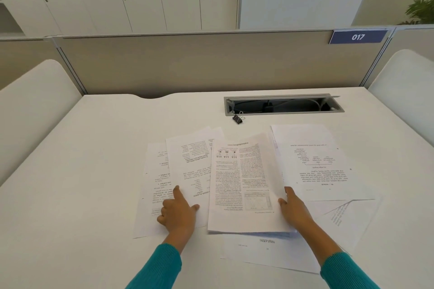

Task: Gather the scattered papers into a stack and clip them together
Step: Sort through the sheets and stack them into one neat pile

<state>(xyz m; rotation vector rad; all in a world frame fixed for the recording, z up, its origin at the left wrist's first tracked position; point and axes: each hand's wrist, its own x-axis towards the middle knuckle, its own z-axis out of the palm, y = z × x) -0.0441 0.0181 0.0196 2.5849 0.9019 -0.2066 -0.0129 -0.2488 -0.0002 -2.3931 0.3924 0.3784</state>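
Several printed white sheets lie overlapping on the white desk (pixel 82 171). A small stack (pixel 244 178) sits in the middle, and my right hand (pixel 293 206) grips its lower right edge. Left of it lie two loose sheets (pixel 187 166); my left hand (pixel 178 211) presses on them with the index finger stretched out and the other fingers curled. Another sheet (pixel 312 159) lies to the right, with more pages (pixel 347 218) fanned below it. One page (pixel 265 248) pokes out under the stack. A black binder clip (pixel 238 118) rests behind the papers, apart from both hands.
An open cable tray (pixel 284 105) is cut into the desk just behind the clip. A beige partition (pixel 211 63) with a blue sign 017 (pixel 358 37) closes the back. White side panels stand at the left (pixel 35 105) and right (pixel 404 91).
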